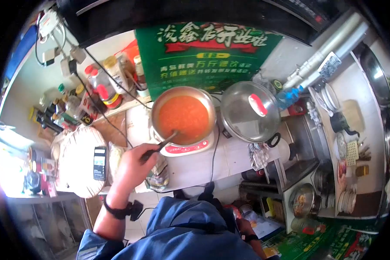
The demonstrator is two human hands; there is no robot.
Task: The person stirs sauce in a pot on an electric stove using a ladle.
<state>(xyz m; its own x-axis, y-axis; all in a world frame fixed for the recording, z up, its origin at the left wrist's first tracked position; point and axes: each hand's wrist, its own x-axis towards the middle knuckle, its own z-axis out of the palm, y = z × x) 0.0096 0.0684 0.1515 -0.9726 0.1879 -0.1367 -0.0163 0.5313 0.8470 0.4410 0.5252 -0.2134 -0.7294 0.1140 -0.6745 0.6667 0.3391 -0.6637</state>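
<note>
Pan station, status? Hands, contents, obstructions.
Left hand grips utensil dipping into red liquid. Right hand low, hold unclear. Glass lid beside pan, not covering it.

- Green poster [195, 65] at top centre, printed with large white Chinese characters above a red ribbon.
- Sauce and condiment bottles [112, 99], crowded along the left wall—several with red caps.
- Black smartphone [99, 164], screen lit, lying on a white, ribbed bundle [80, 160].
- Silvery pipe [320, 55], slanting across the upper right.
- Far right—stacked plates [346, 201] and a yellow grater [352, 153].
</note>
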